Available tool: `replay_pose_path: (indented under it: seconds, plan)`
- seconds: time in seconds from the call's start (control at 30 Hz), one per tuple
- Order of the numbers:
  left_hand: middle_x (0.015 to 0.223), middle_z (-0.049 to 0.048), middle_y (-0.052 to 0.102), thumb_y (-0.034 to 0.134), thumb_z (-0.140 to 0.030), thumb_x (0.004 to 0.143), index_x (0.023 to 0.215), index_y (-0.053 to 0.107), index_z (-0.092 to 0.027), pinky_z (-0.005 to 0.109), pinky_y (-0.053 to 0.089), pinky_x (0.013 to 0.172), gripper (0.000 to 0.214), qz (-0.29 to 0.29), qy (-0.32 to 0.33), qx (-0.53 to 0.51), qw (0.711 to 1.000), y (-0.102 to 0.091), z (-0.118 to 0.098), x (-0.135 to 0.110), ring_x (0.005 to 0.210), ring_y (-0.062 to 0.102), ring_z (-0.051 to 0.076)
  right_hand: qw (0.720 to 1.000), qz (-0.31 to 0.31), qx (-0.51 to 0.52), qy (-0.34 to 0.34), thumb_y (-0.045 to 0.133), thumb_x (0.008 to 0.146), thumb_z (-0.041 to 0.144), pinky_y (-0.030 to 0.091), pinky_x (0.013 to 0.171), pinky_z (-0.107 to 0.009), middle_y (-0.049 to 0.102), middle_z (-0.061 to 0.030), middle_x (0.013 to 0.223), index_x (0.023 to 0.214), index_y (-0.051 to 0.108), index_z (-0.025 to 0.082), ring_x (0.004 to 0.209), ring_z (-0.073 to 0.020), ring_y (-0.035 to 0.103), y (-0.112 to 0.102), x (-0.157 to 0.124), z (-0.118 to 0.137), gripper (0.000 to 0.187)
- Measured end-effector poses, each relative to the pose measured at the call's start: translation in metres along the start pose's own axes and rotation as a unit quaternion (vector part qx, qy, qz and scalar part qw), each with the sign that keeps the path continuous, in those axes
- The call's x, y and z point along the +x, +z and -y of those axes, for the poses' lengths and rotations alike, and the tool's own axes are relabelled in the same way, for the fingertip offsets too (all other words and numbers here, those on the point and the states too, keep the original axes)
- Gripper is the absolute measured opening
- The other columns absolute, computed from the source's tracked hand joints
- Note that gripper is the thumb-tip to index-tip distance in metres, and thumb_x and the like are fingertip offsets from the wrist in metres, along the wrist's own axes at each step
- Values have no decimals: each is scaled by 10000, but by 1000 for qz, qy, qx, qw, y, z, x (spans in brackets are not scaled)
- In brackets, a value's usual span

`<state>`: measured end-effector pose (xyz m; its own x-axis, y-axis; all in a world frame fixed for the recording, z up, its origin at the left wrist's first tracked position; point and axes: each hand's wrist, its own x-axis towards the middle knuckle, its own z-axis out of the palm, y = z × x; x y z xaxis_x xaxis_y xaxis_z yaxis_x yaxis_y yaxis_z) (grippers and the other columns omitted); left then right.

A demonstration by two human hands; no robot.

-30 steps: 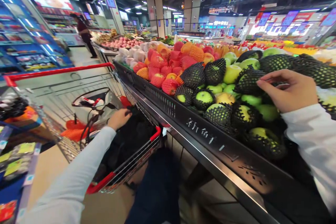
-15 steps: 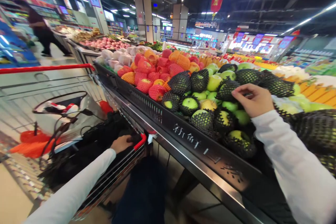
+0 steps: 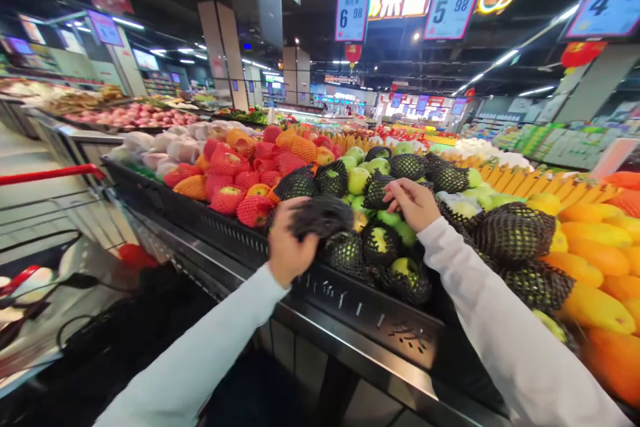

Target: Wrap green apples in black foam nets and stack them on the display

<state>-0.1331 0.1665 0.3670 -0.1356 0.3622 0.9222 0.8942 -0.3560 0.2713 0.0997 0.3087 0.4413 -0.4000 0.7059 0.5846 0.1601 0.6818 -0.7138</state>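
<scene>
My left hand [image 3: 293,240] is wrapped round a crumpled bunch of black foam nets [image 3: 327,217], blurred by motion, above the front of the fruit display. My right hand [image 3: 413,205] pinches at the edge of a black foam net [image 3: 376,192] on a green apple in the pile. Bare green apples [image 3: 359,180] lie beside it. Nearer me are several apples still in black nets, such as a netted apple [image 3: 407,273]. The two hands are apart.
A black slatted guard [image 3: 225,230] and a metal edge [image 3: 350,340] front the display. Red-netted fruit [image 3: 230,197] lies left, mangoes [image 3: 595,237] right. A shopping cart with a red handle [image 3: 50,175] stands at left, holding a bag and dark items. Price signs [image 3: 354,3] hang overhead.
My left hand has risen from the cart to the display with the bunch of black nets in it. My right hand stays at the netted apple. The view has turned right.
</scene>
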Motion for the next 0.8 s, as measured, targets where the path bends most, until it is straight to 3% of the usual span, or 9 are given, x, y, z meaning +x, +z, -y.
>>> replay_pose_path:
  seconds: [0.1,0.17,0.27,0.37,0.5,0.57,0.67,0.73,0.8]
  plan:
    - [1279,141,639,408,-225,932,1105,631,-191,432,459,1135,285,128,106,-124,978,74,-36,62,1251,575,249,998,-44,38,-36,442,865,746,578,810,-389,743,-50,950,982,667,236,862,-214,704,-2,4,0,570]
    - [1343,164,614,444,-193,888,1121,640,-158,453,412,1184,307,184,107,-164,963,112,-45,91,1315,536,270,992,-101,35,-69,440,856,752,524,1004,-423,740,-60,1065,977,673,245,1095,-243,663,-4,6,0,571]
    - [1266,164,663,498,-171,826,1157,650,-150,489,443,1145,365,227,63,-208,949,143,-34,109,1259,573,297,990,-135,-2,-46,541,827,687,531,959,-434,740,-54,998,978,679,241,994,-249,676,-6,4,-1,490]
    - [1056,107,726,505,-197,847,1078,682,-196,433,537,991,291,245,45,-251,935,148,-15,105,1048,660,263,993,-98,-59,-29,696,751,607,541,863,-416,745,-32,909,985,702,248,844,-233,674,-4,0,-3,429]
    - [1026,90,711,546,-175,815,987,662,-180,377,521,922,208,186,50,-247,949,136,-9,101,990,654,234,991,-83,-95,-36,788,677,495,529,848,-409,758,-29,893,923,720,246,838,-240,675,-5,-1,-5,357]
    - [1005,93,694,516,-159,817,934,638,-177,368,506,904,170,159,46,-193,967,130,-12,103,972,638,230,984,-144,-97,-30,758,701,479,522,799,-386,739,-26,825,834,697,233,792,-231,655,-8,0,-5,286]
    - [864,73,659,477,-175,823,789,583,-193,350,487,818,113,157,33,-109,981,122,-16,107,852,608,220,954,-289,-69,-48,694,756,510,510,761,-349,711,-29,815,814,649,220,767,-209,625,-15,3,-2,299]
    - [780,58,640,475,-198,815,722,559,-201,341,468,762,125,191,41,-78,978,116,-18,109,777,590,214,934,-344,-55,-81,671,784,518,507,798,-336,708,-33,861,855,632,219,810,-202,627,-17,3,1,310]
    - [743,61,648,476,-239,826,700,574,-200,336,452,720,164,247,54,-48,966,110,-20,108,735,590,213,929,-349,-55,-105,652,808,517,504,827,-326,702,-30,883,885,610,225,844,-197,631,-18,2,2,305]
